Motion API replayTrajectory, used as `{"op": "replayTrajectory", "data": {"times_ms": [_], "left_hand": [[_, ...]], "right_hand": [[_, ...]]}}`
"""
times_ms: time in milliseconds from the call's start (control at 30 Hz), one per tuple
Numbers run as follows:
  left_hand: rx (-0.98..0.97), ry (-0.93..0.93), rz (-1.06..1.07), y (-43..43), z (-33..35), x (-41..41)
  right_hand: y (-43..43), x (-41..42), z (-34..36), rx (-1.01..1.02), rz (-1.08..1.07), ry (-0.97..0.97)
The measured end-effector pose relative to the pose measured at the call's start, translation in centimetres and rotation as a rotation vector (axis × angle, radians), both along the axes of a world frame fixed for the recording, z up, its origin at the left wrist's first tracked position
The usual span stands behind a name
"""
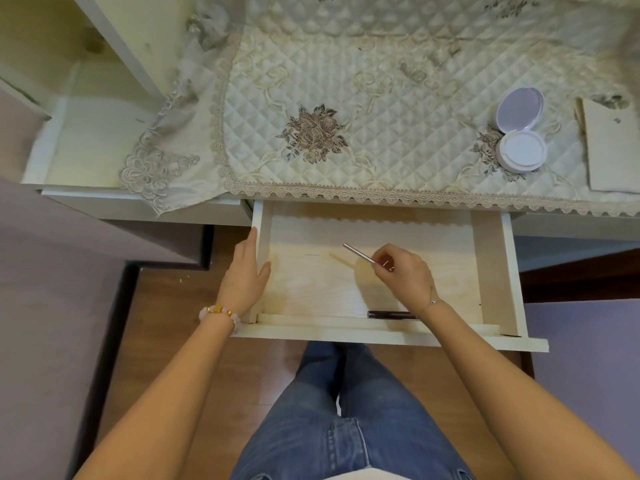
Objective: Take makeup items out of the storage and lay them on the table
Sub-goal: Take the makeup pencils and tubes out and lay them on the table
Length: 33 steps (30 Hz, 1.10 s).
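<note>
Right hand (405, 271) pinches a slim pink makeup pencil (358, 253) by its near end over the open drawer (491, 271); such an end-hold risks it tipping and dropping. Left hand (244, 271) rests open, holding nothing, on the drawer's left wall.

One open drawer (488, 258) holds two slim makeup sticks: one pale pencil (358, 253) and one dark pencil (391, 314). The worktop (381, 109) carries one open compact (519, 133) and one paper (609, 147).

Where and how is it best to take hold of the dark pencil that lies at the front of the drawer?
Probably pinch the dark pencil at mid-length, from above and slightly behind: it lies flat along the drawer's front wall, which blocks the near side. The right hand already holds a thin stick.
</note>
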<state>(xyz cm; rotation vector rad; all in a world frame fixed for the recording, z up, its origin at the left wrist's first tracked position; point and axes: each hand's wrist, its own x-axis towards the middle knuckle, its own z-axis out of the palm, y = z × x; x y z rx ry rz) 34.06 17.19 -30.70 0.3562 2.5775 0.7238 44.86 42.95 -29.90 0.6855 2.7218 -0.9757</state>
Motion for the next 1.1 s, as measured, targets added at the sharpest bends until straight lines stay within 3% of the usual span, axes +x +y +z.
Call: {"op": "replayTrajectory", "data": {"times_ms": [200, 333, 533, 800, 1100], "left_hand": [[0.099, 0.385, -0.241, 1.9, 3.7, 0.2], [0.275, 0.284, -0.355, 5.1, 6.3, 1.5], [0.224, 0.401, -0.456, 7.2, 6.9, 1.8], [0.214, 0.424, -0.475, 7.5, 7.5, 1.9], [0.216, 0.411, -0.472, 6.8, 7.7, 2.0]], "right_hand": [[-1.4, -0.8, 3.2, -0.121, 0.041, 0.128], [-1.9, -1.0, 4.9, -0.123, 0.099, 0.186], [-1.4, -1.2, 6.8, -0.093, 0.164, 0.226], [-1.3, -0.9, 6.8, 0.107, 0.325, 0.268], [-1.9, -1.1, 7.0, 0.151, 0.365, 0.278]]}}
